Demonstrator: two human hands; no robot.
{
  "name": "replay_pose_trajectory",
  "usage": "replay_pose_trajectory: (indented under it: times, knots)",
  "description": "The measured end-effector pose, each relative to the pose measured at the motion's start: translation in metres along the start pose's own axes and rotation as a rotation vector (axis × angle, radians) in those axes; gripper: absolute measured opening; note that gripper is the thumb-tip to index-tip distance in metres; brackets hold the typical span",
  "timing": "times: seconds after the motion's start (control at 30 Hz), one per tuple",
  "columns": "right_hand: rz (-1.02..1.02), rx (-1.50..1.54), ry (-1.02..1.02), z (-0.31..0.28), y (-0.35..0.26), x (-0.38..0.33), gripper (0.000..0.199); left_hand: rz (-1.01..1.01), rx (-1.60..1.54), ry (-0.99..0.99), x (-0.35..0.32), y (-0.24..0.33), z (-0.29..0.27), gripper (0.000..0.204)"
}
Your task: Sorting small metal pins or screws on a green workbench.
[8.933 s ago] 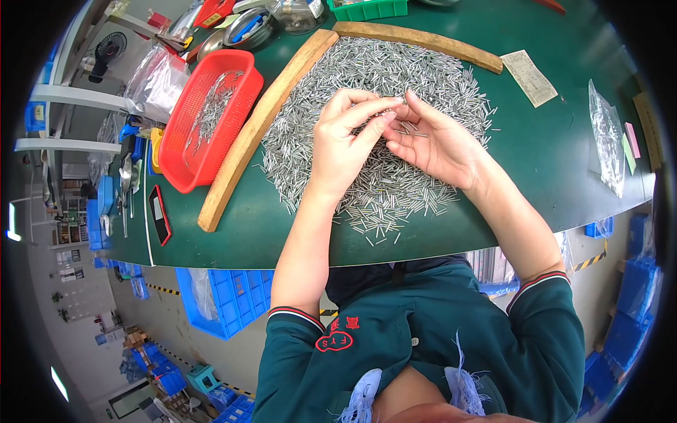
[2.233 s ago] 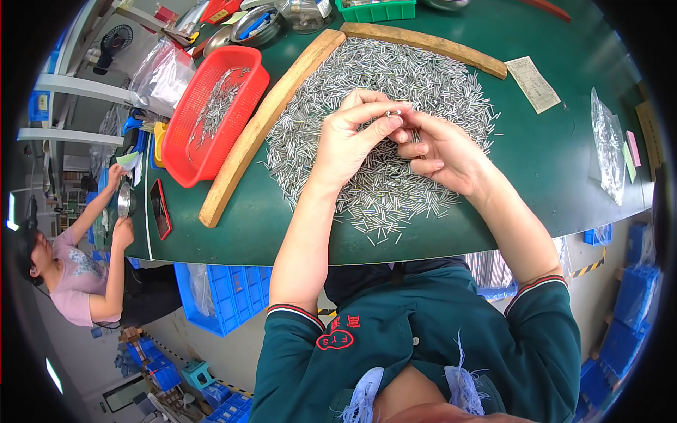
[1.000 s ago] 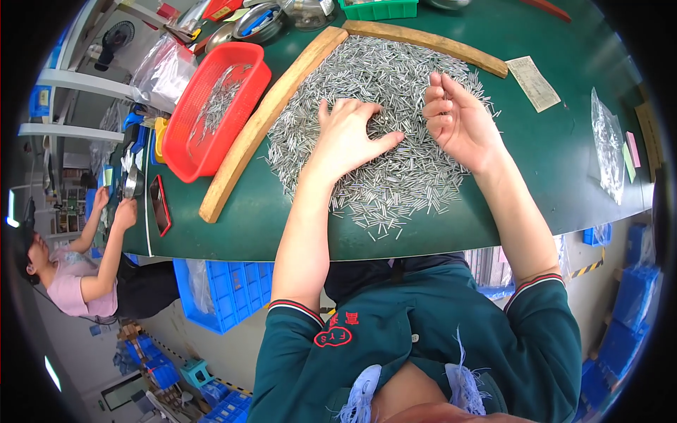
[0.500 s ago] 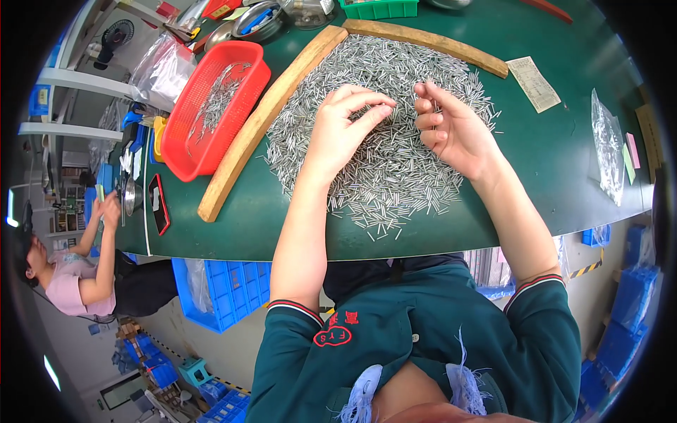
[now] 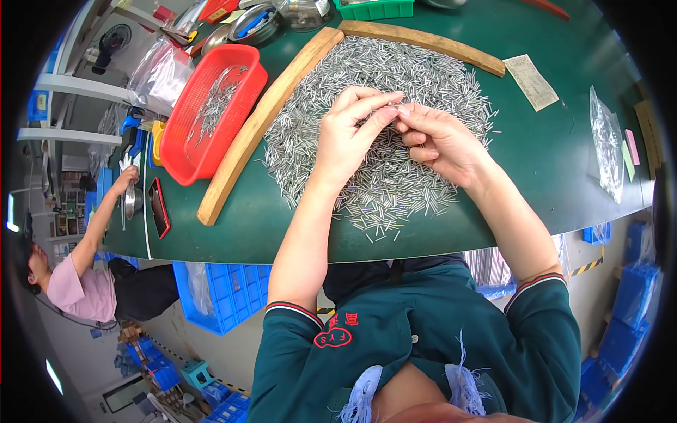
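A broad heap of short, thin metal pins (image 5: 395, 180) lies spread over the green table. Above its middle, my left hand (image 5: 350, 130) and my right hand (image 5: 443, 141) meet at the fingertips. The left thumb and fingers are pinched together, and so are the right thumb and forefinger. A slim metal pin appears to sit between the two pinches, mostly hidden by the fingertips. The other right fingers are curled in.
Two wooden bars (image 5: 271, 123) frame the heap at its left and far sides. Beyond the left bar stands a red basket (image 5: 174, 151) with pins inside. A phone (image 5: 159, 208) lies nearby. At right are a paper slip (image 5: 530, 82) and plastic bag (image 5: 606, 144). A co-worker (image 5: 81, 289) is at left.
My right hand has moved left and its fingers have closed, bringing its fingertips against my left ones. The left hand shifted slightly. The co-worker's arm has reached out toward the table.
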State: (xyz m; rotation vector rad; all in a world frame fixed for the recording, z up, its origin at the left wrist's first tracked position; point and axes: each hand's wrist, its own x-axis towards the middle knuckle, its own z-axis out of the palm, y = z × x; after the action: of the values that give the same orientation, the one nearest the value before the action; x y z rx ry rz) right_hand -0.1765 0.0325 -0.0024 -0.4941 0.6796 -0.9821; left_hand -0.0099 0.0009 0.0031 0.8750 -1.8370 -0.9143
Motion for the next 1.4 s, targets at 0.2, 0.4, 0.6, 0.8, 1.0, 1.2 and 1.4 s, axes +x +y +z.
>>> replay_pose_trajectory:
  times: [0.2, 0.4, 0.6, 0.8, 1.0, 1.2, 1.4]
  knots:
    - [-0.032, 0.03, -0.005, -0.0018, 0.0005, 0.0015, 0.012, -0.022, -0.027, -0.023, 0.0009, 0.0003, -0.0038, 0.022]
    - [-0.032, 0.017, -0.023, -0.002, 0.0007, 0.002, 0.011, -0.027, -0.073, -0.01, -0.0004, -0.0006, -0.0017, 0.021]
    - [0.026, 0.099, -0.032, -0.0031, -0.0005, 0.0006, 0.012, -0.016, -0.128, -0.012, -0.0005, 0.0005, -0.0005, 0.02]
    - [0.062, 0.182, -0.093, -0.0049, -0.0005, 0.001, 0.012, -0.012, -0.124, -0.013, -0.0007, -0.0008, -0.0005, 0.02]
    - [0.056, 0.183, -0.091, -0.0034, -0.0005, 0.0005, 0.013, -0.026, -0.138, -0.007, -0.0014, 0.0007, -0.0004, 0.02]
    - [0.044, 0.173, -0.072, -0.0031, 0.0004, 0.0012, 0.015, 0.062, 0.036, 0.055, -0.0016, 0.0038, -0.0004, 0.02]
    - [0.021, 0.096, -0.063, -0.0025, 0.0006, 0.0011, 0.016, 0.337, 0.397, 0.118, -0.0011, -0.0018, -0.0018, 0.021]
